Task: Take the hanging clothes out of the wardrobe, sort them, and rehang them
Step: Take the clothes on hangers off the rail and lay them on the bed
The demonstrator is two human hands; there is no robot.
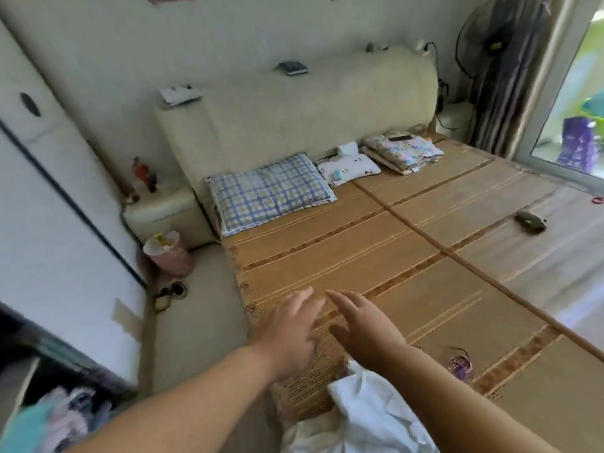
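Two hands reach out over the bed. The left hand (287,335) and the right hand (362,325) are side by side above the near left corner of the mat (408,256). The fingers of both are straight and loose and hold nothing. Whether they touch the mat cannot be told.

One white garment (369,416) lies crumpled at the mat's near edge, between the two forearms. More clothes (65,416), blurred and in mixed colours, show in a dark opening beside the white wardrobe door (58,240).

Along the mat's far edge, against the padded headboard (294,109), are two pillows and a quilt:
- one blue checked pillow (271,191)
- one small white pillow (349,168)
- one folded patterned quilt (403,152)

One small dark object (531,221) lies near the mat's right edge.

The mat is woven and tan with darker bands, and it covers the whole bed. One pink bin (170,253) stands on the floor by the bed's far left corner. One fan (480,40) stands next to a striped curtain (510,76) and a bright window (575,103).
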